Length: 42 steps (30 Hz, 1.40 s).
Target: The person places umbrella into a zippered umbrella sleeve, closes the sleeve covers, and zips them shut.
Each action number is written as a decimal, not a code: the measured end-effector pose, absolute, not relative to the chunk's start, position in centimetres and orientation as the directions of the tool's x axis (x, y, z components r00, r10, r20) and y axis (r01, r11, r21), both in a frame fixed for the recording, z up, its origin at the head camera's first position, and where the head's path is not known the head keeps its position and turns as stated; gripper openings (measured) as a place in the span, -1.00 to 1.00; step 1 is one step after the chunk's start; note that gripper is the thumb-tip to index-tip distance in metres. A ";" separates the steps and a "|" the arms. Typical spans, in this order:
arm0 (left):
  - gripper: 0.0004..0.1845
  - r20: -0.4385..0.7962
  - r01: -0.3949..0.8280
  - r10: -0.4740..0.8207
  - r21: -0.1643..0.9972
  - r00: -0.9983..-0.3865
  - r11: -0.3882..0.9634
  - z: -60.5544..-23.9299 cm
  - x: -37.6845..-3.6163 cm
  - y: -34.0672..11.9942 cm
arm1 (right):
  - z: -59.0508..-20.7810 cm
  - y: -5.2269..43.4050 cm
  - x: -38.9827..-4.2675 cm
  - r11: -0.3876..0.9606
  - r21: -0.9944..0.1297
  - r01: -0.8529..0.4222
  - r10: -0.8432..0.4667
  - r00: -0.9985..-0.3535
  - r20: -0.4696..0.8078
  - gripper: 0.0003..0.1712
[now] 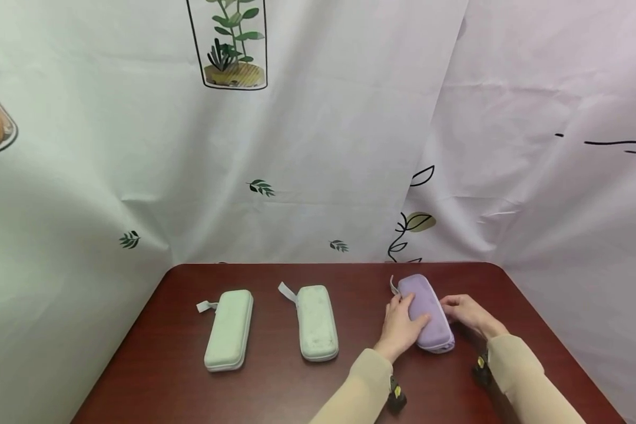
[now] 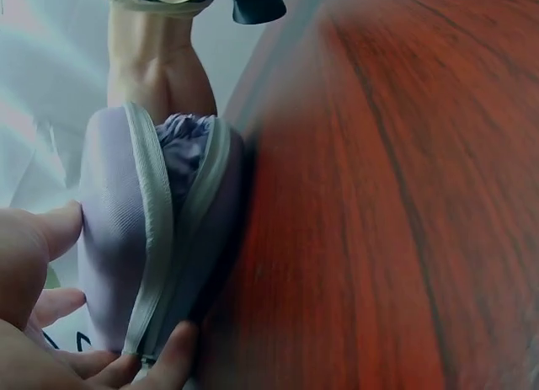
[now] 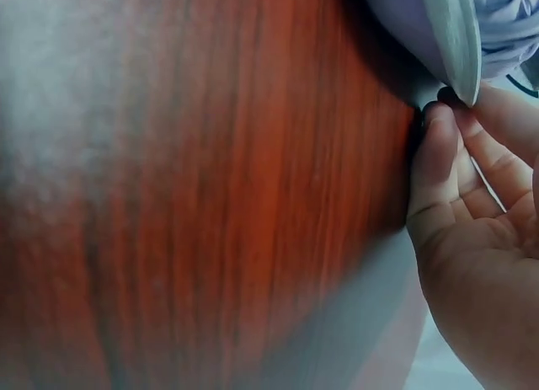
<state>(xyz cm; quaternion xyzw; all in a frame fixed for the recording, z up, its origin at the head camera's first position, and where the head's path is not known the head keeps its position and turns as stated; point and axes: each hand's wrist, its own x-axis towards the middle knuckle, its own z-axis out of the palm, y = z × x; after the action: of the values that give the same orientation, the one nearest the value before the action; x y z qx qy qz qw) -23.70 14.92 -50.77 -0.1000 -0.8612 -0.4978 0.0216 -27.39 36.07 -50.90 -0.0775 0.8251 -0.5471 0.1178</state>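
A purple zip case [image 1: 424, 312] lies on the right part of the table, its lid partly parted from its base. Bunched purple fabric [image 2: 185, 150] shows in the gap between the two white zip edges. Across the case's left side, my left hand [image 1: 400, 327] grips it, with thumb and fingers spread over the lid and side. My right hand [image 1: 469, 312] is at the case's right side, thumb and forefinger pinching at its zip edge. In the right wrist view, a small dark bit shows at those fingertips [image 3: 438, 133].
Two more zip cases lie to the left: a pale green one [image 1: 229, 330] and a whitish one [image 1: 318, 324] with smudges, each with a strap. The reddish-brown table [image 1: 275, 394] meets a printed white curtain [image 1: 307, 147] behind.
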 end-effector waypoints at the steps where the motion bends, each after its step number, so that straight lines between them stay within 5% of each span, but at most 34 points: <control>1: -0.37 0.136 0.195 0.151 0.842 -0.979 0.503 -50.7 -23.6 15.0 | -50.9 36.1 -27.4 0.397 -0.918 -0.003 -0.259 -0.960 -0.109 -0.77; 26: -0.35 0.127 0.200 0.158 0.712 -0.979 0.673 -51.0 -23.6 16.3 | -50.8 35.7 -26.7 0.507 -0.857 -0.094 -0.283 -0.957 -0.063 -0.76; 29: -0.34 0.129 0.209 0.167 0.710 -0.977 0.672 -51.1 -23.6 16.2 | -50.0 35.6 -26.7 0.672 -0.683 -0.285 -0.343 -0.938 0.054 -0.78; 32: -0.34 0.143 0.224 0.174 0.701 -0.974 0.676 -51.1 -23.7 16.1 | -49.3 35.4 -26.7 0.790 -0.389 -0.473 -0.433 -0.881 0.192 -0.64; 36: -0.34 0.141 0.230 0.184 0.690 -0.973 0.687 -51.2 -23.7 15.9 | -48.2 35.2 -26.8 0.777 -0.130 -0.616 -0.572 -0.777 0.264 -0.38; 42: -0.33 0.122 0.225 0.195 0.686 -0.973 0.692 -51.2 -23.8 15.9 | -46.2 34.1 -26.8 0.702 0.045 -0.710 -0.706 -0.687 0.174 -0.22</control>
<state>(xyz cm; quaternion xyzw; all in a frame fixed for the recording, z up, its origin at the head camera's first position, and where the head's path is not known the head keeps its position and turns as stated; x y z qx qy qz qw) -23.76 15.94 -51.21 -0.1142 -0.9195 -0.3755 0.0199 -26.83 34.12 -46.24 -0.3856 0.9183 -0.0127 -0.0892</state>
